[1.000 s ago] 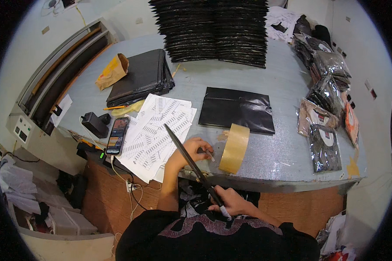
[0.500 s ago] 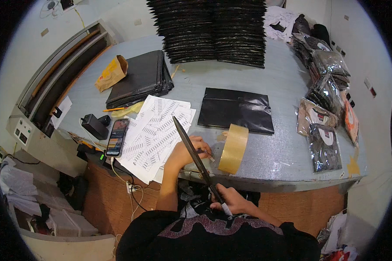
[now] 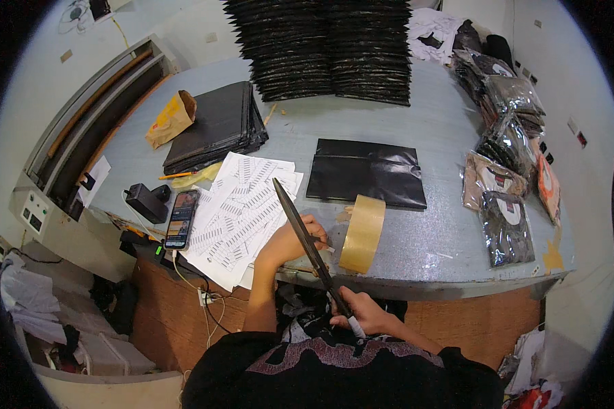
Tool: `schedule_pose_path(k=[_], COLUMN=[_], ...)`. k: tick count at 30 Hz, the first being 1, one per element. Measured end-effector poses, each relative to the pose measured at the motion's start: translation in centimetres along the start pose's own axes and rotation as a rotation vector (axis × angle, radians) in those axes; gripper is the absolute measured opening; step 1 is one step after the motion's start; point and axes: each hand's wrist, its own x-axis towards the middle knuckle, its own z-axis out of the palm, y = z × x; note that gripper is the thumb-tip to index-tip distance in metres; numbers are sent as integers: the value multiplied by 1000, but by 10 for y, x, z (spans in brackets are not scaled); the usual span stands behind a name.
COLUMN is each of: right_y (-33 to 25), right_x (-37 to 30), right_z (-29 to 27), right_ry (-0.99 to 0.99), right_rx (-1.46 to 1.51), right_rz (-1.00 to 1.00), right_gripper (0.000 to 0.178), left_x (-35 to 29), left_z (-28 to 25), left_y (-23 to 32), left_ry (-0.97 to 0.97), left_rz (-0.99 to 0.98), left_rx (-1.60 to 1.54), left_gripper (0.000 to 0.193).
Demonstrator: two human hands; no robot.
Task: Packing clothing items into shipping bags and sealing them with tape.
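My right hand [image 3: 363, 312] grips the lower end of long, dark scissors [image 3: 300, 226], near white wrapping on the handle. Their pointed end reaches up and left, passing in front of my left hand [image 3: 290, 240]. That hand rests at the table's near edge with its fingers bent together. A small pale bit shows at its fingertips, but what they hold is too small to make out. To its right a wide roll of tan tape [image 3: 363, 234] stands on edge. Printed paper sheets [image 3: 242, 211] lie left of the hand, and a flat black plastic bag [image 3: 366, 173] lies beyond the tape.
A phone [image 3: 182, 218] on a cable and a black power adapter [image 3: 147, 202] lie left of the sheets. Behind are a stack of black bags [image 3: 215, 123], a brown paper bag [image 3: 172, 121] and a tall black pile [image 3: 320, 51]. Bagged garments [image 3: 506, 228] line the right side.
The whole view has shifted very slightly. Both hands and the scissors hold nearly the same pose, and nothing on the table has visibly moved.
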Motion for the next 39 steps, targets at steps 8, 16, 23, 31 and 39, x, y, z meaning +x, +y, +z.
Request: schedule_pose_path(k=[8,16,23,31,39], right_y=[5,-6,-55,-59,-21], right_x=[1,0,-16,-43,-68], right_z=[2,-3,-28,-78,-115], right_ry=[-13,14,17,764,1127], right_rx=[-3,110,622,-178,-656], right_rz=[28,-46,-71,84,613], right_gripper=[49,48,38,38,32], left_x=[-3,-10,-10,19,44], left_z=[-3,-12,-22,7,61], left_y=[4,26,63,139,185], left_ry=[-87,202,542,310,-91], left_rz=[-95,-213,-154,143,35], left_rx=[-93,-297,-945,-1085,-1128], left_gripper=[11,13,9,10,13])
